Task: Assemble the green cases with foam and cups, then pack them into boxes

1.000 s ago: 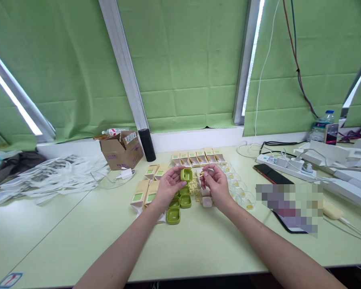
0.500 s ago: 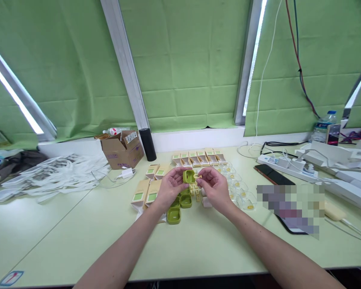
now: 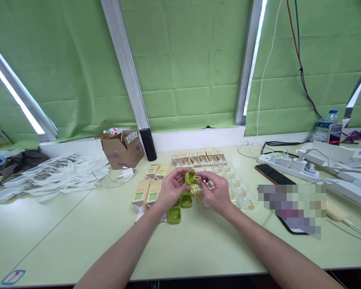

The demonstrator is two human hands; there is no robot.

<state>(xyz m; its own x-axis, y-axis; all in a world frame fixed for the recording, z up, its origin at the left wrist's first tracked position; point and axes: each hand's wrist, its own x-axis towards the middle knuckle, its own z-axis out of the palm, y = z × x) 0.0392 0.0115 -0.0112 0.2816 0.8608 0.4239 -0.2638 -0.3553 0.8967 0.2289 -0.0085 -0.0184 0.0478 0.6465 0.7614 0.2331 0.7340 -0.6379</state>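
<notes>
My left hand (image 3: 175,188) grips a small olive-green square cup (image 3: 190,178), its hollow side facing me. Between thumb and finger, my right hand (image 3: 214,188) pinches a small yellow piece (image 3: 197,178) at the cup's right edge. Below the hands, several more green cups (image 3: 174,215) lie on the table, with small yellow pieces (image 3: 197,195) beside them. To the right of my right hand are several clear plastic covers (image 3: 249,200) with yellow spots. Cream boxes with green labels (image 3: 140,192) lie left of the cups, partly behind my left hand.
A row of cream boxes (image 3: 195,157) stands at the back. Farther left are an open cardboard box (image 3: 122,151), a black cylinder (image 3: 148,144) and a pile of white straps (image 3: 63,174). On the right lie a phone (image 3: 273,174) and a power strip (image 3: 289,167).
My right hand has moved slightly left, bringing the yellow piece up to the green cup's opening. The cup has shifted slightly right in my left hand.
</notes>
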